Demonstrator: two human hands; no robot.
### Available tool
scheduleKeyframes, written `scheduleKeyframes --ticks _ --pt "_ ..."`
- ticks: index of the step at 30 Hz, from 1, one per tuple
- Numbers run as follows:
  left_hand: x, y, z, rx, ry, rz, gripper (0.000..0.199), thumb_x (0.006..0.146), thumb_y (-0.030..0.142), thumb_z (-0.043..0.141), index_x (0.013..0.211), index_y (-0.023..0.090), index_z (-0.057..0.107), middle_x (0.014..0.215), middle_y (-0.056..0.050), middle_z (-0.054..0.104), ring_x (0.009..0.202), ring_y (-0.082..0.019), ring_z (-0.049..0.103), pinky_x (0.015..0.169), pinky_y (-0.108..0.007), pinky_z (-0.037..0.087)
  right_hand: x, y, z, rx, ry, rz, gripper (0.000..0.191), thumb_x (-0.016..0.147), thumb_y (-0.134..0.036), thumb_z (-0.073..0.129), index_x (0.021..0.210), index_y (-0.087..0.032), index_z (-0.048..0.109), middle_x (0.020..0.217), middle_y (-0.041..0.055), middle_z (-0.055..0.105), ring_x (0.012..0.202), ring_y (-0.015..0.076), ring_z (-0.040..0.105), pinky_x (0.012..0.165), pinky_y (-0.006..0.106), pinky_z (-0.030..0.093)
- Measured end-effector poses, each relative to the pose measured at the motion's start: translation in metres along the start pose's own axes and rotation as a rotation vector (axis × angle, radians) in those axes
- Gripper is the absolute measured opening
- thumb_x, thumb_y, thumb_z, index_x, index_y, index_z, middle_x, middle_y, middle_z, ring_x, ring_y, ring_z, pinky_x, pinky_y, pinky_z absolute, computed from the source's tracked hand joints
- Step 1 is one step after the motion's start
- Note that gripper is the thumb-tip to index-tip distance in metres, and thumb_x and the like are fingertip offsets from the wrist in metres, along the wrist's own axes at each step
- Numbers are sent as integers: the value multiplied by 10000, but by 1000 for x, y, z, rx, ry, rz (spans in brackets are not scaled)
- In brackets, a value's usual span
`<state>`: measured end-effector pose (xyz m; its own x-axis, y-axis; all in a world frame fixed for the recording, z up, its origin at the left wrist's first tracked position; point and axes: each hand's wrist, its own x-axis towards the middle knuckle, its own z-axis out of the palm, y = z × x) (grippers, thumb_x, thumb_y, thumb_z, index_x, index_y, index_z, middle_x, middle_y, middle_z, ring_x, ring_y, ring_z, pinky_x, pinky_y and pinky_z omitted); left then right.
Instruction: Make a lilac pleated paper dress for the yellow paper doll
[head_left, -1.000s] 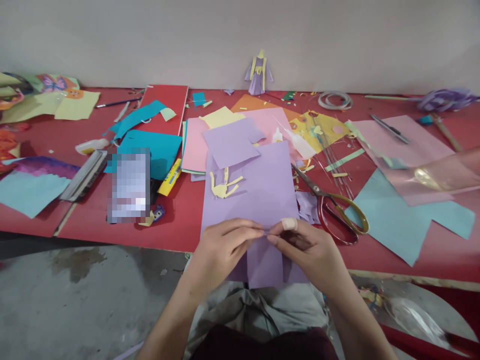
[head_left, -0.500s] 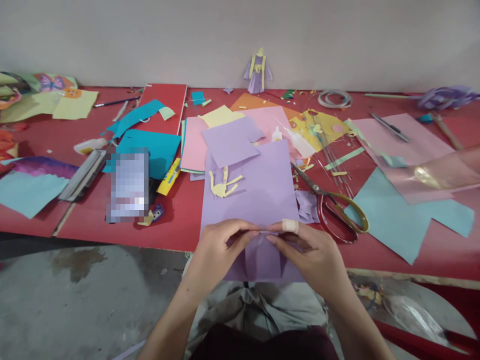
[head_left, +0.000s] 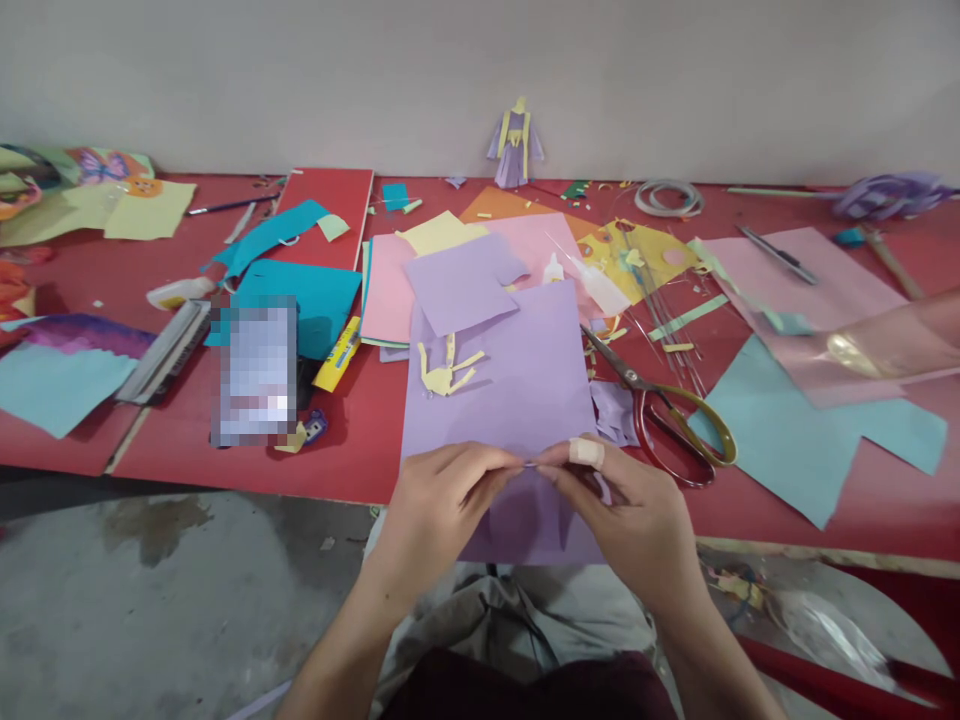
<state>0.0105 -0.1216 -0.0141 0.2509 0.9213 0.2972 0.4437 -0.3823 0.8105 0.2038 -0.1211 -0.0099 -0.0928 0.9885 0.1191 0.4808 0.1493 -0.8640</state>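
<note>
Above the near end of a large purple sheet, my left hand and my right hand meet, thumbs and forefingers pinched. Between the fingertips is a thin edge of purple paper; its full shape is hidden by the fingers and blends with the sheet below. A bandage wraps my right forefinger. Just beyond my hands, a small yellow paper cutout with narrow strips lies on the sheet. Red-and-olive-handled scissors lie to the right of the sheet, close to my right hand.
A paper doll in purple and yellow leans against the wall. On the red table lie a phone-like blurred rectangle, a yellow box, glue bottles, and blue paper. Another person's forearm reaches in from the right.
My fingertips have drawn closer together, and less of the purple paper shows between them. My right hand has shifted slightly. Everything on the table stays where it was.
</note>
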Motion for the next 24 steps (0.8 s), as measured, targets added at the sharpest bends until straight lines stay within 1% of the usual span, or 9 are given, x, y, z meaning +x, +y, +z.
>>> scheduleKeyframes --ticks 2,4,7,9,12,15,19,22,24 --pt "-1 2 -2 -3 15 15 90 940 132 654 942 207 704 829 29 770 731 -96 721 655 -167 507 -1 -4 -1 -25 12 -11 101 857 -164 700 827 -248 748 684 -53 724 561 90 620 539 179 494" --pt "-2 5 -4 -13 17 -6 94 934 133 663 955 215 705 829 37 772 684 -87 717 632 -162 516 -4 -6 -2 6 31 -18 95 864 -167 701 852 -250 745 704 -51 749 536 91 645 534 183 514" --pt "-4 12 -7 -48 16 -75 89 939 146 661 969 217 705 840 42 774 539 -49 663 565 -147 519 -10 -11 -3 9 71 -60 86 875 -181 707 862 -258 743 843 -13 801 647 134 726 560 216 544" --pt "-6 17 -8 -79 40 -42 82 932 135 666 957 204 703 896 17 784 645 -70 718 646 -150 564 -13 -14 -4 -24 103 -86 94 873 -181 715 862 -269 745 911 8 806 744 167 746 608 248 564" --pt "-7 20 -8 -100 104 72 109 895 91 699 934 192 707 983 -21 791 914 -130 757 834 -202 600 -17 -18 -5 -11 155 -123 112 863 -171 728 880 -280 748 981 27 784 848 196 740 748 310 600" --pt "-8 20 -6 -130 159 88 153 850 61 739 916 196 716 980 -18 789 905 -125 752 850 -217 610 -19 -18 -5 25 163 -150 158 839 -140 748 888 -290 751 1011 25 758 899 192 721 827 332 601" --pt "-13 18 0 -178 242 49 152 817 65 771 873 200 728 1030 -20 778 922 -129 740 822 -225 620 -21 -16 -5 60 140 -144 189 816 -119 758 882 -296 767 1084 34 739 962 203 706 831 340 608" --pt "-17 16 6 -151 318 60 164 798 62 788 871 201 741 1119 -31 760 937 -138 734 818 -243 629 -23 -17 -4 146 99 -78 171 824 -141 754 881 -301 775 1221 46 720 1037 237 713 861 382 618" --pt "-19 15 10 -111 359 83 177 793 51 788 881 198 742 1152 -35 752 881 -128 737 785 -244 636 -24 -16 -3 200 76 -11 143 827 -164 758 873 -298 781 1331 51 684 1089 265 713 887 411 620"
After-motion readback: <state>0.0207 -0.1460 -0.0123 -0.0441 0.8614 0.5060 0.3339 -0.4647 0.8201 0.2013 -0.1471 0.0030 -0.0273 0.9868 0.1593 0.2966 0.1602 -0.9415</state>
